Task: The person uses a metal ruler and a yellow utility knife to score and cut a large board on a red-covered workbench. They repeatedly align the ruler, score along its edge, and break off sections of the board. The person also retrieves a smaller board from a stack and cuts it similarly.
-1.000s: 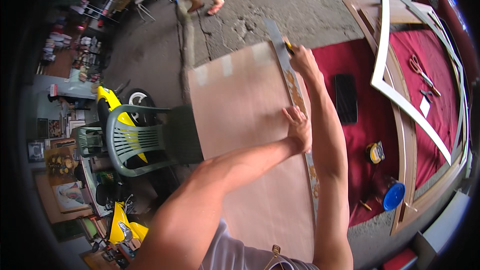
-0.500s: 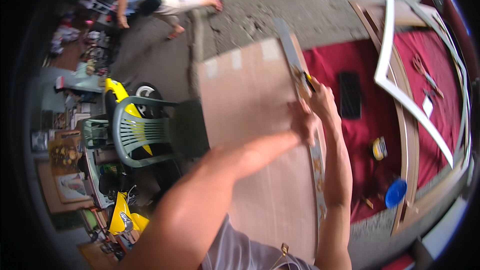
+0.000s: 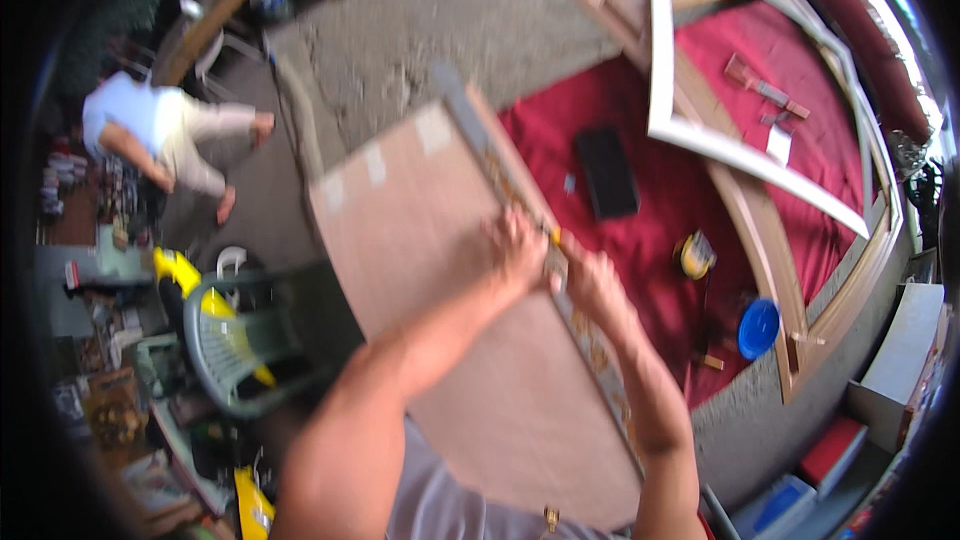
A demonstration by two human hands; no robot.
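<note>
My left hand (image 3: 518, 250) presses on a long rust-spotted metal straightedge (image 3: 465, 110) with its fingers apart. The straightedge lies along the right side of a pinkish plywood sheet (image 3: 460, 390). My right hand (image 3: 590, 275), a little blurred, grips a yellow utility knife (image 3: 557, 236) at the straightedge, just right of my left hand. A red cloth (image 3: 680, 310) to the right carries a black phone or tablet (image 3: 607, 173), a yellow tape measure (image 3: 696, 254) and a blue round lid (image 3: 757, 330).
Wooden and white frames (image 3: 760, 170) lie over the cloth around scissors (image 3: 760, 90). A green plastic chair (image 3: 240, 340) and yellow scooter parts (image 3: 175, 270) stand left. Another person (image 3: 150, 130) is walking at the upper left. White and red boxes (image 3: 830, 455) sit lower right.
My right hand has drawn the knife down the straightedge toward me, nearer my left hand. The other person has moved left, and the view has shifted.
</note>
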